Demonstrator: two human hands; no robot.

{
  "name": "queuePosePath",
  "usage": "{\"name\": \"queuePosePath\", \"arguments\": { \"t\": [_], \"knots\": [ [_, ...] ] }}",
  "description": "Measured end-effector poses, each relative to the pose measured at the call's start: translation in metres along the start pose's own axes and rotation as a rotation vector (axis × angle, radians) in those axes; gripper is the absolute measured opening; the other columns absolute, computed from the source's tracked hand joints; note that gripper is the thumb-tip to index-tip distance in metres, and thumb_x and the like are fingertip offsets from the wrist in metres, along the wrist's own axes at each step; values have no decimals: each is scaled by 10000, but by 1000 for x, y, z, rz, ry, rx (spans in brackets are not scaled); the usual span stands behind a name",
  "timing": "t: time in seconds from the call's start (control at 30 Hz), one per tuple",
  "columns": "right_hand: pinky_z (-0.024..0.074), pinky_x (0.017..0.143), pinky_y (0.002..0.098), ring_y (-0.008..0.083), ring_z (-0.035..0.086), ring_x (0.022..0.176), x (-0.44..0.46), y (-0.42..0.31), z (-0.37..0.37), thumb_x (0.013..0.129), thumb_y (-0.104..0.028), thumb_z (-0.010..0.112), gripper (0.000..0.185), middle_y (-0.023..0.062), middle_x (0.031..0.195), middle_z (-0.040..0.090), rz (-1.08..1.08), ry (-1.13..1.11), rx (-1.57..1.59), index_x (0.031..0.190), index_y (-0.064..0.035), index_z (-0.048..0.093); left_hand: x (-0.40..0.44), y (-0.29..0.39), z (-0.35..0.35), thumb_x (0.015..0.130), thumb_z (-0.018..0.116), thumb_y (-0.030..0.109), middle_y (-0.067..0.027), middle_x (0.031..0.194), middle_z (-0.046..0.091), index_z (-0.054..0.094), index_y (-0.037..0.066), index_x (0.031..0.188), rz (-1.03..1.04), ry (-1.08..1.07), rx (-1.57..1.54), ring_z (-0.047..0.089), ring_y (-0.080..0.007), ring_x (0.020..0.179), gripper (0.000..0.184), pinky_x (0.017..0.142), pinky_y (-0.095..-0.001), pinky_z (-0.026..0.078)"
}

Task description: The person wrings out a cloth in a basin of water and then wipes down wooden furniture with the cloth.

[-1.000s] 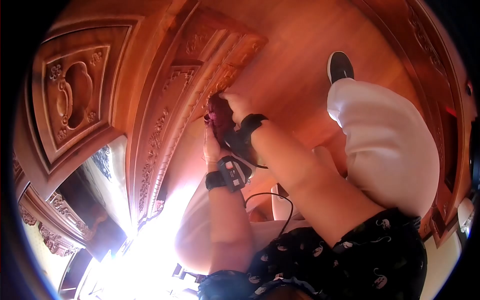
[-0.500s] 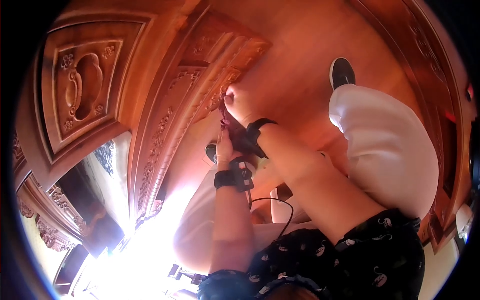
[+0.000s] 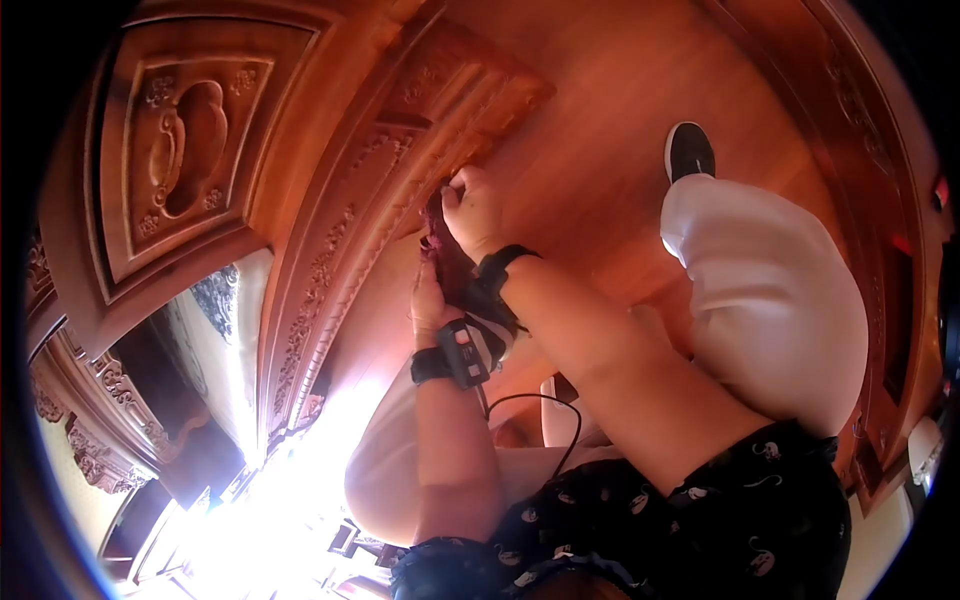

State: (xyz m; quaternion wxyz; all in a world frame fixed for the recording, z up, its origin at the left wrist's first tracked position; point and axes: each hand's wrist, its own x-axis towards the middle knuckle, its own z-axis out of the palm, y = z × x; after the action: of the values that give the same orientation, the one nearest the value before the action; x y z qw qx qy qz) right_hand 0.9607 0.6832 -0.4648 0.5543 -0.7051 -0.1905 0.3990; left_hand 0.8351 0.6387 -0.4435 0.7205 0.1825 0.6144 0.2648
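My right hand (image 3: 474,212) is closed round a dark maroon cloth (image 3: 434,222), close against the carved edge of a wooden furniture piece (image 3: 415,150). Just below it, my left hand (image 3: 428,296) has its fingers at the cloth's lower part and appears to grip it; its fingertips are partly hidden. The cloth hangs bunched between both hands, with a dark part between the wrists. A black strap with a small device (image 3: 463,352) is on my left wrist, and another black band (image 3: 497,280) is on my right wrist.
A carved wooden panel (image 3: 180,150) stands at the upper left. Reddish wooden floor (image 3: 590,130) lies ahead, with more carved furniture (image 3: 860,100) on the right. My bent leg (image 3: 775,280) and dark shoe (image 3: 690,150) are at the right. A black cable (image 3: 560,402) loops below my wrists. Bright glare fills the lower left.
Both hands have shifted slightly left with the cloth, along the carved edge. The right hand has turned, showing more of its back. The view has tilted a little.
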Motion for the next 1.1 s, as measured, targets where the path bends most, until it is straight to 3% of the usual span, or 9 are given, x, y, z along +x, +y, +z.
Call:
{"name": "queuePosePath", "arguments": {
  "t": [0.1,0.17,0.2,0.3,0.37,0.43,0.67,0.83,1.1],
  "knots": [
    [437,648,388,326,525,746,2,0,-11,670,-16,580,96,132,773,532,-525,-34,-261,724,-40,505,2,-17,7,902,345,358,-96,1062,552,435,50,1195,-118,218,93,543,-254,967,435,770,-422,471],
    [438,655,385,316,529,750,4,-1,-18,684,-33,587,91,130,774,532,-596,-99,-329,728,-40,508,-3,-21,21,899,338,375,-103,1098,538,413,57,1221,-60,201,269,536,-273,980,459,780,-445,464],
    [440,660,380,314,529,751,5,3,-17,684,-44,595,91,128,772,535,-542,-119,-235,724,-41,514,-11,-14,36,892,386,302,-94,1014,589,526,36,1063,-172,251,130,579,-233,872,347,814,-351,457],
    [447,657,375,309,538,731,5,12,-14,674,-78,627,108,125,747,550,-357,-94,-64,705,-38,532,-16,-12,39,898,371,285,-95,996,594,510,37,1076,-137,150,-214,580,-232,868,335,789,-354,464],
    [450,637,385,310,546,703,5,13,-10,665,-95,641,123,128,723,561,-6,-165,110,694,-33,538,-14,-10,25,902,360,282,-101,994,594,498,39,1092,-107,73,-211,578,-239,875,339,794,-358,463],
    [453,623,400,315,547,684,3,5,-7,663,-101,637,129,135,708,564,-14,-133,79,693,-34,532,-9,-5,11,906,348,280,-107,991,594,487,41,1109,-83,-7,-205,576,-246,883,342,799,-363,462],
    [384,518,405,316,473,610,7,2,-23,673,-6,558,109,125,676,473,-752,-141,-323,670,-63,465,30,-42,-26,920,325,265,-127,1071,561,449,35,1176,-25,83,21,571,-246,890,366,783,-345,472],
    [445,638,278,161,557,661,4,42,-38,760,-100,610,109,81,722,591,-46,-141,29,818,-20,565,4,-30,13,896,367,285,-111,1181,488,405,59,1239,-43,2,-8,524,-243,1010,412,806,-399,470],
    [455,622,333,261,561,677,8,14,-5,677,-100,651,134,128,696,556,-161,-49,45,748,-32,560,18,-15,-14,857,407,457,-95,1045,577,489,58,1161,-68,3,13,571,-247,912,509,754,-416,474]
  ]
}}
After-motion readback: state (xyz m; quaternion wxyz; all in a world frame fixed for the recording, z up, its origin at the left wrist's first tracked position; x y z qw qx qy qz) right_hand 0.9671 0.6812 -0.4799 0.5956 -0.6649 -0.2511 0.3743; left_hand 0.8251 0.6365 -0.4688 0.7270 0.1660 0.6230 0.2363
